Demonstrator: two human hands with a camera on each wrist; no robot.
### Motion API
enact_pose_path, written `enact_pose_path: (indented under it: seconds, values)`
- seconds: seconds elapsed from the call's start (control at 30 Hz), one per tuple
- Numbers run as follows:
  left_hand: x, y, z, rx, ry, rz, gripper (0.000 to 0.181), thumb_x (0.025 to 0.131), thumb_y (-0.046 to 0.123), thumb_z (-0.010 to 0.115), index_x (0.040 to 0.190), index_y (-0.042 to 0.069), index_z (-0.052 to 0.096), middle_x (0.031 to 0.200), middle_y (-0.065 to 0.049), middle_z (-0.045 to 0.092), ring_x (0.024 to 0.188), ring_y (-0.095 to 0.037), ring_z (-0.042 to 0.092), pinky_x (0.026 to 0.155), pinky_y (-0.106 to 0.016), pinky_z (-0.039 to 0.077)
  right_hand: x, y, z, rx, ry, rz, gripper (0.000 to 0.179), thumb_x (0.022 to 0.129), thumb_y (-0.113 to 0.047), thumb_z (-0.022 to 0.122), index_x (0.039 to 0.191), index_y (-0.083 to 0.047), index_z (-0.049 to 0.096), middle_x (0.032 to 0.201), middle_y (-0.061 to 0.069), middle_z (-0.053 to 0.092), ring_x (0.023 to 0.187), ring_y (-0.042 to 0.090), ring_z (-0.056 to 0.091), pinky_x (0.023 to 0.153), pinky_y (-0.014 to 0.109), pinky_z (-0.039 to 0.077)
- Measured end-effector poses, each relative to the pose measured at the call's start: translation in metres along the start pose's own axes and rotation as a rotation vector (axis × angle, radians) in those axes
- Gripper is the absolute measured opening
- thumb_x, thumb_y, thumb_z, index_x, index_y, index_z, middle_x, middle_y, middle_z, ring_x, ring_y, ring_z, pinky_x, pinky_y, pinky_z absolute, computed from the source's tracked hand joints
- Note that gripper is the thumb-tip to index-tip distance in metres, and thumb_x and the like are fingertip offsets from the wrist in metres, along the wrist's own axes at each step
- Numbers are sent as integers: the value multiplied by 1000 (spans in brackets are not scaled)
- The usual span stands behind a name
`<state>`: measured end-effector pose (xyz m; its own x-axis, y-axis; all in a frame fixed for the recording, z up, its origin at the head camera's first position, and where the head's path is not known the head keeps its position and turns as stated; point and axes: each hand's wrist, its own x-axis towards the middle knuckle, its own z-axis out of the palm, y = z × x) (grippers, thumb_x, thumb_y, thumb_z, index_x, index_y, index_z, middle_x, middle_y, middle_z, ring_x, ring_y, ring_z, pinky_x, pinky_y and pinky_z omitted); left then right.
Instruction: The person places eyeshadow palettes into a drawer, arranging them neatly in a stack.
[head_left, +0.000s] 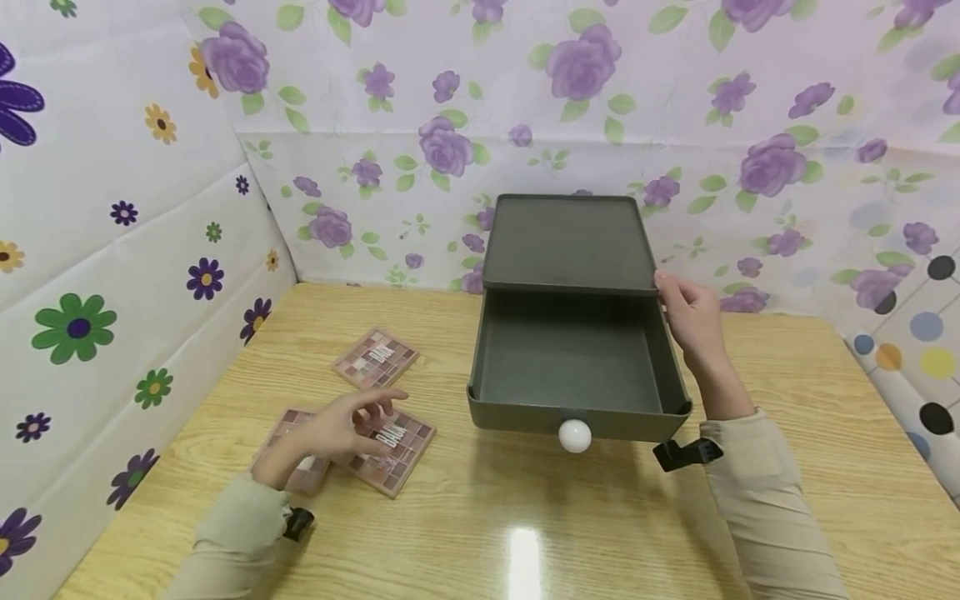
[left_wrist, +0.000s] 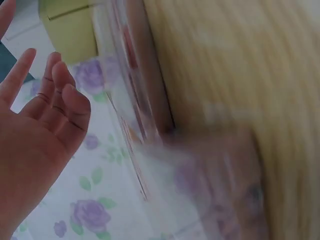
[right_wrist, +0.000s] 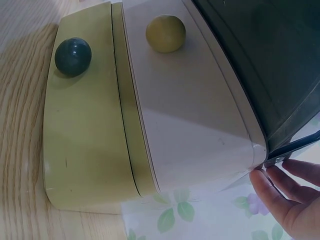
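Note:
A drawer unit [head_left: 567,242] stands on the table, its dark grey top drawer [head_left: 581,423] pulled out toward me and nothing lying inside. A round white knob [head_left: 574,436] sits on the drawer's front. My right hand [head_left: 692,321] rests its fingertips at the unit's right edge, beside the drawer; in the right wrist view the fingers [right_wrist: 277,192] reach that corner fairly straight. On the left, my left hand [head_left: 337,429] hovers with loosely bent fingers over flat pink checkered boxes, one marked BACK [head_left: 399,458] and another [head_left: 288,479] partly hidden under the wrist.
A third checkered box [head_left: 375,358] lies farther back. Below the grey drawer, the right wrist view shows a white drawer [right_wrist: 195,115] and a yellow-green one [right_wrist: 87,130], both pushed in. Flowered cloth [head_left: 375,208] hangs behind the wooden table [head_left: 420,542] and along its sides.

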<state>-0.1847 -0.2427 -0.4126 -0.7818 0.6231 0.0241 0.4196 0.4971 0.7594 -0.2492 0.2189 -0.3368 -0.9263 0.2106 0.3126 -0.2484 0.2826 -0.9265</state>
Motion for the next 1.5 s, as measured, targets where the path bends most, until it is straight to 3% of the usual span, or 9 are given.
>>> enact_pose_path:
  seconds: [0.13,0.27,0.43,0.57,0.67,0.8,1.13,1.33,1.5]
  values:
    - [1,-8,-10,35,-31,-18,72,70,15,79,131,0,43,102,-17,47,81,-31,46,63,-30,45,1,0,0,13,-4,2,22,90,-34,53,71,-33,63,76,-17,58,74,4,50,60,14,45]
    - [3,-18,-18,54,-54,-51,76,69,14,78,133,-1,40,111,-20,47,94,-33,45,78,-42,45,1,-1,0,23,2,-5,24,90,-33,53,68,-33,63,74,-17,58,71,3,49,58,13,45]
    - [6,-27,-22,115,-87,-111,79,67,17,79,135,2,41,127,-22,43,118,-41,36,97,-61,27,1,-1,0,41,-2,-17,27,91,-31,54,66,-29,64,71,-16,59,70,3,50,57,14,46]
    - [8,-28,-20,159,-117,-174,83,60,14,82,133,5,44,112,-16,43,99,-33,41,83,-48,41,1,0,0,37,-6,-17,28,91,-31,54,66,-26,64,71,-15,59,70,3,50,57,14,45]
    - [11,-27,-19,212,-132,-235,84,56,14,83,132,9,48,100,-11,39,85,-25,38,70,-35,40,1,0,0,31,-9,-16,28,91,-32,53,67,-26,65,73,-16,59,72,3,50,58,14,45]
    - [13,-24,-18,293,-137,-302,82,55,16,85,129,14,52,99,-7,39,82,-22,39,67,-31,39,0,1,-1,20,-11,-22,26,91,-32,53,69,-26,65,75,-18,59,74,4,51,59,15,45]
    - [14,-24,-18,362,-136,-246,71,55,14,85,120,12,56,105,-8,41,86,-23,41,69,-33,42,-2,0,-1,0,-2,-36,25,91,-33,53,68,-30,63,70,-16,57,67,4,47,57,15,43]
    - [11,-26,-17,379,-121,-243,73,55,17,86,121,14,54,112,-11,45,94,-26,46,79,-46,45,-2,1,-1,5,-8,-31,21,91,-34,53,74,-30,64,77,-19,59,74,4,50,61,15,45]
    - [11,-20,-18,326,-97,-260,76,56,19,85,123,13,49,95,-7,53,83,-21,49,74,-40,45,-1,2,-1,13,-13,-33,21,91,-33,53,80,-23,67,80,-19,60,77,4,53,63,14,46]
